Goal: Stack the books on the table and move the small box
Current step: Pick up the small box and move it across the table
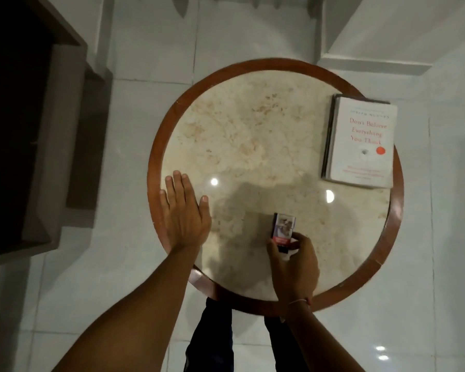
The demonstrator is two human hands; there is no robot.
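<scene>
On the round table [156,146], whose pale marbled top is ringed by a red-brown wooden rim, the small box [283,230] sits at about six o'clock, a little in from the near edge. It is a slim upright-format pack lying flat, with a dark side along its left edge, a pale printed picture on its upper face, a red band below that and a dark lower end; the print is too blurred to read. The right hand [295,264] pinches the box at its near end, thumb on the left side and fingers curled over the right side and lower face, with a thin reddish band at the wrist. The left hand [184,210] lies palm down at about eight o'clock, fingers spread flat on the marble and touching nothing else, partly over the rim. The books [360,142] lie stacked at about two o'clock, well apart from the box, their far right corner overhanging the rim. The top one is white with red title lettering and a red dot; dark edges of another volume show beneath it along the left and top.
</scene>
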